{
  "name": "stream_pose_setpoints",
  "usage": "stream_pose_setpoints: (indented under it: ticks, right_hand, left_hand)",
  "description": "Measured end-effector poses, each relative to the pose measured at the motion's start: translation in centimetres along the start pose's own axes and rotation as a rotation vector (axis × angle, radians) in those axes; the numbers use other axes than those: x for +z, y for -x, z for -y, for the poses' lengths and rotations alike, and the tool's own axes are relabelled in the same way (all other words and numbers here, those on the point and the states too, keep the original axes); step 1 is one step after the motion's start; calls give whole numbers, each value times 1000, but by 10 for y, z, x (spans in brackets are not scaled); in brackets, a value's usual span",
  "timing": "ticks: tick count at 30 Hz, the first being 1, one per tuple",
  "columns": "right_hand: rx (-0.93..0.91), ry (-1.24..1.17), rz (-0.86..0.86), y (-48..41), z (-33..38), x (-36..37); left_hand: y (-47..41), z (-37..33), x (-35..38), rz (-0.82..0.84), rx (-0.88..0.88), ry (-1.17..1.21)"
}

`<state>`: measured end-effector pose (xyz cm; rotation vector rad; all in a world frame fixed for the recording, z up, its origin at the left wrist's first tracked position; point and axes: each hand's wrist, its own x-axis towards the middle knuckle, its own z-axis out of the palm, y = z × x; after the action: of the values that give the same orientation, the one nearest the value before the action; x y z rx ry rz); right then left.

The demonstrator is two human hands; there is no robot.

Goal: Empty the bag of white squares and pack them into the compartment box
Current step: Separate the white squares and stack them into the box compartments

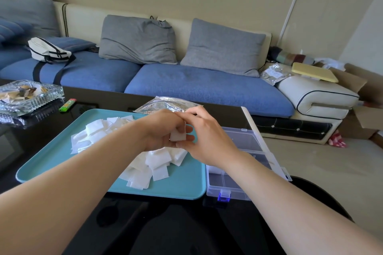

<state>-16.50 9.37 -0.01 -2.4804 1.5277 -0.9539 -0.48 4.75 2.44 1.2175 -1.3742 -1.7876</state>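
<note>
1. The left hand [163,130] is over the middle of the teal tray [51,163]. Its fingers are curled round a small stack [177,135] of white squares.
2. The right hand [207,138] meets it from the right. Its thumb lies against the left hand's knuckles, and its fingers close on the same stack.
3. A loose pile of white squares [149,163] lies on the tray under both hands. It spreads from the far left part of the tray towards the near right corner.
4. The bag [165,106], clear and crinkled, lies flat across the tray's far edge, just behind the hands.
5. The compartment box [232,184] is clear plastic and sits on the tabletop [47,130], just beside the tray's right edge. Its lid [259,130] is swung open to the right, and a blue latch [223,196] is on its near wall.
6. Something white shows in the compartment beside the right forearm, though I cannot tell what it is.
7. A glass ashtray [31,94] sits at the tabletop's far left corner, with a green lighter [67,105] near it along the far edge.
</note>
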Motion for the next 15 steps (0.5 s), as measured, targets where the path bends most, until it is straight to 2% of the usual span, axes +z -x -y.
stream_pose_setpoints:
  ticks: [5,11,15]
  right_hand:
    - [2,-79,-10,-1,0,-2]
    - [23,-107,-32,-3,-2,-5]
    - [220,-243,-129,-8,-5,-13]
  left_hand:
    - [2,-2,0,4,-18,34]
    - [8,-2,5,41,-13,-64]
    - [16,-1,16,129,74,-188]
